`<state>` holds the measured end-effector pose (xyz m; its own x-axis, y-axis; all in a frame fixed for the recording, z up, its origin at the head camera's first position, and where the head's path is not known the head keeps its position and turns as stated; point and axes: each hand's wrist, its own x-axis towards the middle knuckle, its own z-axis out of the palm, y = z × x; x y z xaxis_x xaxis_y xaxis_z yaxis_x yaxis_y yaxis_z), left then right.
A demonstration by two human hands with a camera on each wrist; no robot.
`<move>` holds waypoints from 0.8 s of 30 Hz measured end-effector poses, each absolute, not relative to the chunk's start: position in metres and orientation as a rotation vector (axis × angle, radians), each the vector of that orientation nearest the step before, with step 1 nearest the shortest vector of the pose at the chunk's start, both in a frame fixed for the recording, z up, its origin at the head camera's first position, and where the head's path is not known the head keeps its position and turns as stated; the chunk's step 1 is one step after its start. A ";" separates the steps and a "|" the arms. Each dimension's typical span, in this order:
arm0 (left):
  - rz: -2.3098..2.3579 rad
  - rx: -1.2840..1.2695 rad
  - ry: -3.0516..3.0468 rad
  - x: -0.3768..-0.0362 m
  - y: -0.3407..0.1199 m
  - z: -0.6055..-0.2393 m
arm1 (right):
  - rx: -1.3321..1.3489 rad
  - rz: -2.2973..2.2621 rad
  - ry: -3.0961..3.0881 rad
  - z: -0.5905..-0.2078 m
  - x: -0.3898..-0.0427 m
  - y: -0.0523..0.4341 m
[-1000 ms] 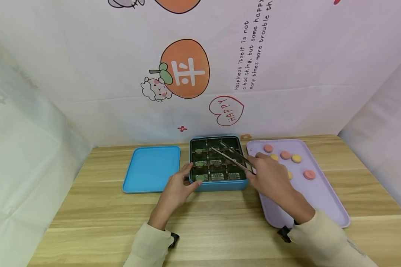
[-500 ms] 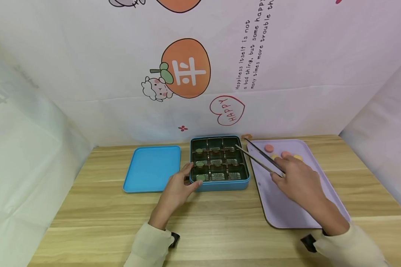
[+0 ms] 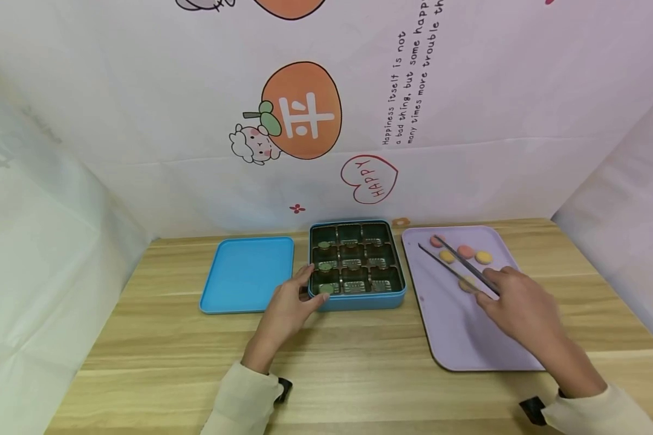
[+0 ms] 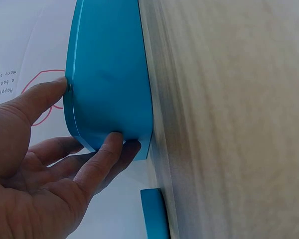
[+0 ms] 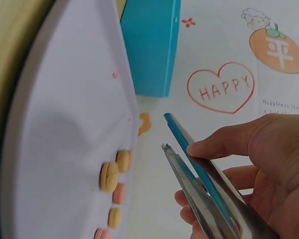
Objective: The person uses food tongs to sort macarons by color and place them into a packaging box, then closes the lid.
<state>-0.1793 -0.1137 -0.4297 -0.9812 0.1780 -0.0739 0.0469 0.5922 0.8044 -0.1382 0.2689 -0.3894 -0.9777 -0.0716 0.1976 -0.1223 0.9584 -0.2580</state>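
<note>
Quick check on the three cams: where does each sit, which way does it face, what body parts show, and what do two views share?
Head: worn on the head, faces forward and down at the wooden table; shows both sleeved forearms, left hand, right hand.
Left wrist: beside the left hand, faces the blue tin that its fingers touch.
Right wrist: behind the right hand, faces along the tweezers toward the lilac tray.
Shared: head and right wrist both show tweezers, tray and macarons.

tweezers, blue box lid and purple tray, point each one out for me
tweezers (image 3: 457,264): head view, on the middle of the two metal arms, over the tray.
blue box lid (image 3: 247,273): head view, on its flat middle.
purple tray (image 3: 457,329): head view, on a bare part of its floor near the front.
</note>
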 end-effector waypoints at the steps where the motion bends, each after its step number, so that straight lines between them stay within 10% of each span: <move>1: 1.348 0.190 2.667 -0.179 -0.114 -0.430 | 0.137 0.401 -2.931 -0.391 -0.138 0.271; 24: 1.350 0.205 2.672 -0.181 -0.115 -0.431 | -0.009 0.390 -2.970 -0.409 -0.139 0.315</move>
